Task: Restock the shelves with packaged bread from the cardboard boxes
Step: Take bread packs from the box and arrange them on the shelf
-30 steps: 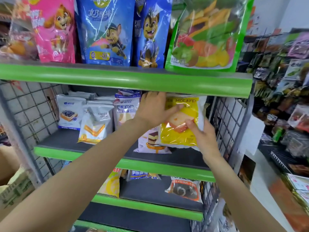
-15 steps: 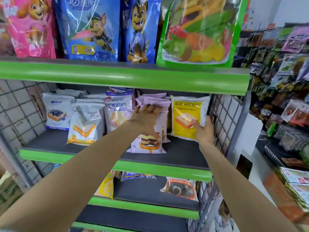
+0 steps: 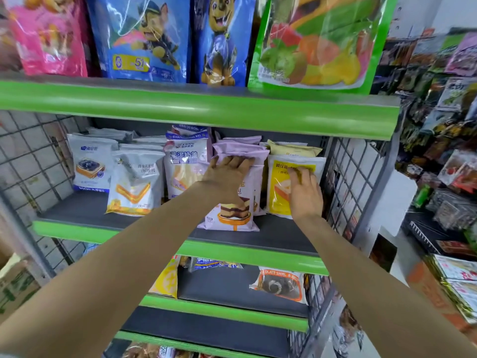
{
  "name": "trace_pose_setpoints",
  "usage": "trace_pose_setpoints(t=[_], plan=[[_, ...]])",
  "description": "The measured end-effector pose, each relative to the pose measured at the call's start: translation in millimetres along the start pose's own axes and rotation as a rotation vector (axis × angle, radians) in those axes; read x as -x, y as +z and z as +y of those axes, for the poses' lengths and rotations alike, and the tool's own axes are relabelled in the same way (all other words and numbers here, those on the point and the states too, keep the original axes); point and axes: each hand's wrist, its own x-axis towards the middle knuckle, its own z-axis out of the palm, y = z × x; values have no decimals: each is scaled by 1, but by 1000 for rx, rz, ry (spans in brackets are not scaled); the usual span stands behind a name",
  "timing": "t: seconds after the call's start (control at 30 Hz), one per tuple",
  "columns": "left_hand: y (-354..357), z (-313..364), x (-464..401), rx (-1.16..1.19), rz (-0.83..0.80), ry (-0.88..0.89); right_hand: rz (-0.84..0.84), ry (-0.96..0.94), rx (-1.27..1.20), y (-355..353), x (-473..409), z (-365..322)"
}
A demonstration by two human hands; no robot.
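A yellow bread pack [image 3: 280,197] stands upright at the right end of the middle shelf [image 3: 232,251], in front of another yellow pack. My right hand [image 3: 304,192] lies flat against its front, fingers spread. Just left of it stands a row of purple cake-bread packs [image 3: 232,220]. My left hand [image 3: 227,174] rests palm-down on the upper part of the front purple pack, fingers stretched over its top edge. Neither hand is closed around a pack. A cardboard box [image 3: 15,288] shows at the lower left edge.
More bread packs fill the shelf's left half: a white-orange pack [image 3: 134,184] and a white-blue pack [image 3: 90,164]. Wire mesh [image 3: 343,182] closes the right side. Large snack bags [image 3: 144,37] sit above. A chocolate swirl pack [image 3: 281,285] lies on the shelf below.
The yellow pack went from both hands onto the shelf's right end and stands there. My left hand moved onto the purple pack; my right hand slid up the yellow pack's front.
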Motion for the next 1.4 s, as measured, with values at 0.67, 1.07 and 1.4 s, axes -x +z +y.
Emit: trace_pose_setpoints(t=[0.67, 1.07, 1.4], plan=[[53, -211, 234, 495, 353, -771, -486, -630, -613, -19, 107, -335], [183, -396, 495, 568, -87, -1307, -958, -901, -344, 99, 268, -593], [286, -451, 541, 657, -523, -1168, -1340, -974, 139, 196, 334, -681]])
